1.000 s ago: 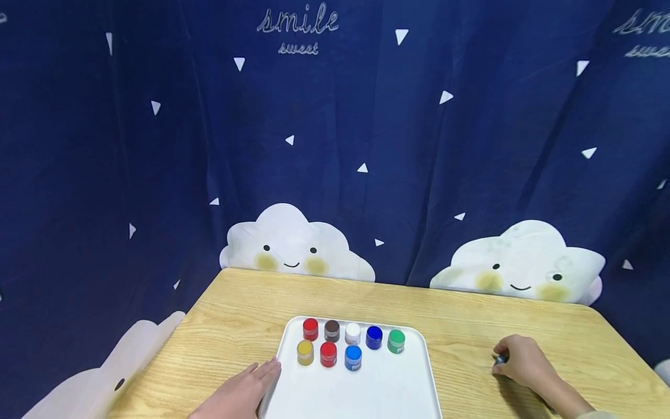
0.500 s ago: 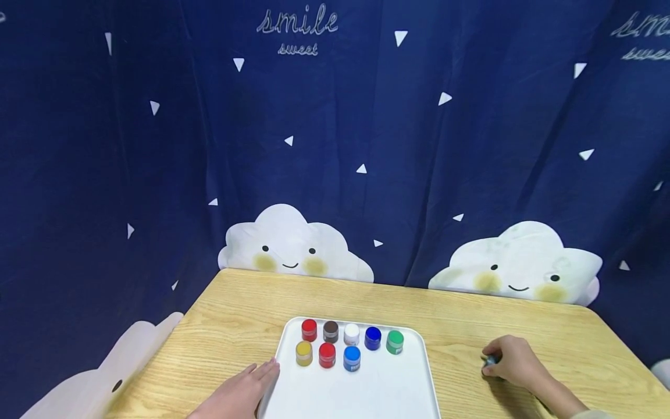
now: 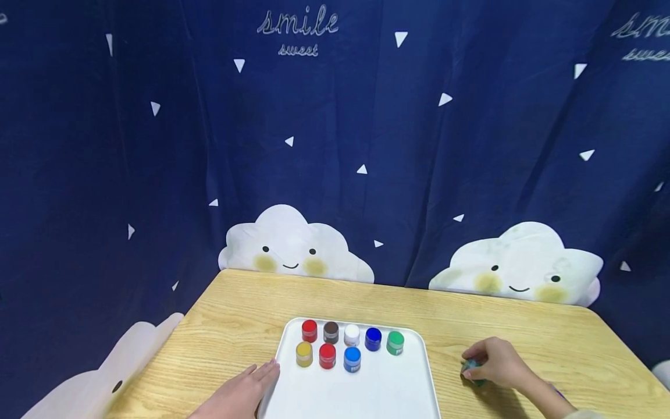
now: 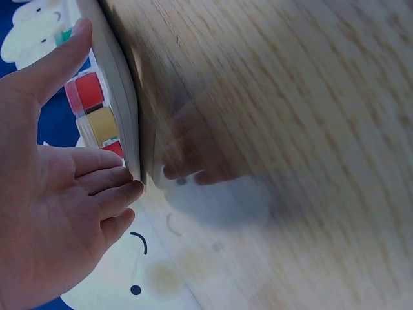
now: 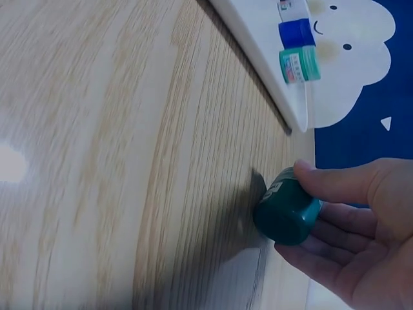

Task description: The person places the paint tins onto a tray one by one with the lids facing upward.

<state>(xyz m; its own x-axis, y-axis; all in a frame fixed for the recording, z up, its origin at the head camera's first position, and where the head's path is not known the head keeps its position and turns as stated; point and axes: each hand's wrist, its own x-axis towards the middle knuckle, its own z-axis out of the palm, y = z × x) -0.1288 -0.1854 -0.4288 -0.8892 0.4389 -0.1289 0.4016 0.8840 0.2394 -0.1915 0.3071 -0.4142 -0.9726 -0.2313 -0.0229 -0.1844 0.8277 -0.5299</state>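
Note:
In the head view my right hand point(image 3: 497, 362) pinches a dark green paint jar point(image 5: 288, 210) between thumb and fingers. The jar is tilted, low over the wood, to the right of a white tray point(image 3: 384, 396). On the tray stand two rows of small paint jars: a yellow jar point(image 3: 304, 354), a light blue jar point(image 3: 352, 359), a green jar point(image 3: 395, 342), a dark blue jar point(image 3: 373, 338), and several others in red, brown and white. At the tray's left edge, my left hand point(image 3: 238, 391) rests with its fingers extended, touching the rim.
The wooden table point(image 3: 235, 326) reaches back to a dark blue curtain point(image 3: 324, 116) printed with clouds and white triangles. Beside my right forearm, a small blue-purple thing point(image 3: 558, 391) shows, mostly hidden.
My right hand has moved left toward the tray with the dark green jar, which shows more clearly now. The left hand and the tray's jars have stayed in place.

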